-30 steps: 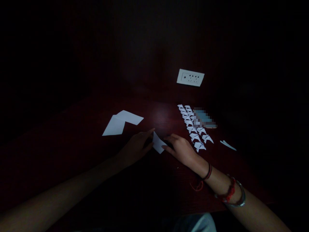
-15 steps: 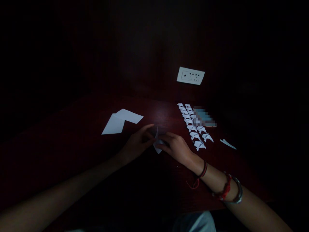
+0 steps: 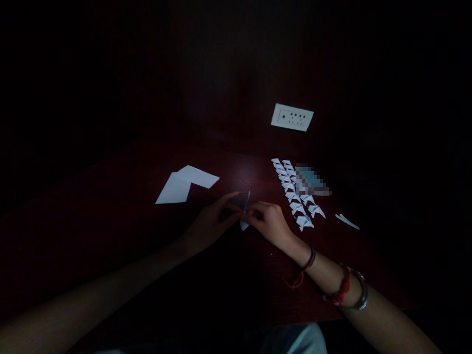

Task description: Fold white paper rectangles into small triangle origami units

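Observation:
A small folded white paper (image 3: 244, 225) is held between my two hands, low over the dark red table. My left hand (image 3: 216, 216) pinches it from the left between thumb and fingers, its index finger stretched above. From the right, my right hand (image 3: 271, 221) grips the same paper with thumb and fingertips. A narrow edge of the paper stands up between the fingers, and its lower tip points toward me. The fingers hide most of its folds.
Two flat white paper sheets (image 3: 173, 189) overlap at the left. Several folded paper figures (image 3: 295, 196) lie in two rows on the right, beside a blurred-out phone-like object (image 3: 313, 181). Thin white paper strips (image 3: 347, 221) lie farther right. A socket plate (image 3: 292, 117) is on the back wall.
The folded paper has turned more edge-on and shows less of its face. My left hand has shifted slightly right, and the right thumb and fingers have closed in nearer the left fingertips.

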Motion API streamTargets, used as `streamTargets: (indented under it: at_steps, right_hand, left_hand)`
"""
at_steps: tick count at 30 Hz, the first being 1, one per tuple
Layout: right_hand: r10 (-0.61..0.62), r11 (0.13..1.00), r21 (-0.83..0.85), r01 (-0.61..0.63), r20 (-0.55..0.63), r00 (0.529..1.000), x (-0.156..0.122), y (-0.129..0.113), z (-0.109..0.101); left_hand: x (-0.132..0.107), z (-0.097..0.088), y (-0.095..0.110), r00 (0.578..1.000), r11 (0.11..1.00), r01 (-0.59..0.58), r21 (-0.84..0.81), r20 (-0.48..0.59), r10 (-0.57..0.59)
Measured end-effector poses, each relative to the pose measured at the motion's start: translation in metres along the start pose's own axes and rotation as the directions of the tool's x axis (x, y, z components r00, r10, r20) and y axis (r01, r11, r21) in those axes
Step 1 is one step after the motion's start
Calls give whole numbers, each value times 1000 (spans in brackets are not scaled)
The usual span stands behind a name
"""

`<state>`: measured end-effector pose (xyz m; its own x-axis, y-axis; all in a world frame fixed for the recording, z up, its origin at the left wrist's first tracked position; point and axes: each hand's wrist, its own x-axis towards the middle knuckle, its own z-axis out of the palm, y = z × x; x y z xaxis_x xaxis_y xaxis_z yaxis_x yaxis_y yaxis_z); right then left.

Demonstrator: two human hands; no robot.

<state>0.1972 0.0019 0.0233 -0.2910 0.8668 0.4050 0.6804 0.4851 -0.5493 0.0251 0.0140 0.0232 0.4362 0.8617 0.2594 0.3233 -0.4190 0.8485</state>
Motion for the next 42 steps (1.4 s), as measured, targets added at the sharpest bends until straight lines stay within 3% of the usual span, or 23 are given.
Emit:
streamTargets:
  at_steps: [7,11,23,31,42]
  right_hand:
    - [206,934,278,-226,98,974,4,8,4]
    - [260,886,363,-289,126,957,4,12,7]
    - [251,939,229,-257,58,966,4,5,7]
    - [234,952,200,-233,20,972,3,5,6]
    - [250,937,246,-250,30,968,3,4,6]
  left_hand:
    - [-1,0,-3,999,996,-47,78,18,46]
    - [-3,0,-2,999,991,-39,127,16,38]
    - [-1,3,-8,999,966,-32,257,-19,38]
    - [2,1,-9,1000,993,-18,118,20,16]
    - [2,1,-6,1000,996,12,83,3,-12]
